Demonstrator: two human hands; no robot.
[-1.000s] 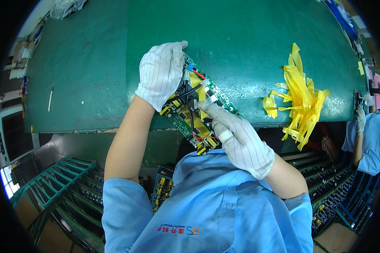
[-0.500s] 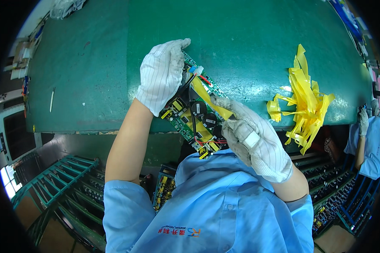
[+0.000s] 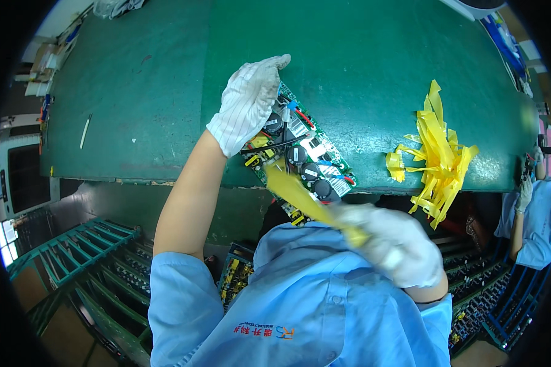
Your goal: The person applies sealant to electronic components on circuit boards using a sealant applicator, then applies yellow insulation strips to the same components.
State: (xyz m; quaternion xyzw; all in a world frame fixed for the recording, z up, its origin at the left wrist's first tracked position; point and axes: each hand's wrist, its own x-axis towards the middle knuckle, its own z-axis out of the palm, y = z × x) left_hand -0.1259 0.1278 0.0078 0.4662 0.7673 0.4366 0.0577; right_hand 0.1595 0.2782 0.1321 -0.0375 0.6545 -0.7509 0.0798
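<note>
In a white striped glove, my left hand (image 3: 249, 101) is closed on the far left end of a green circuit board (image 3: 317, 148). The board lies slanted at the table's near edge, its near end reaching past it, with round black capacitors and red, black and blue wires showing. My right hand (image 3: 395, 244), gloved too and smeared by motion, grips one end of a yellow tape strip (image 3: 297, 197). The strip stretches over the board's near left side; whether its far end still touches the board I cannot tell.
A heap of crumpled yellow tape (image 3: 438, 150) lies on the green table (image 3: 153, 92) to the right. A thin white stick (image 3: 86, 131) is at the left. Racks with boards (image 3: 104, 269) stand below the table. Another person (image 3: 529, 214) works at the far right.
My right hand has pulled the yellow strip off the capacitors, toward me and to the right. More of the board is uncovered. My left hand keeps its hold.
</note>
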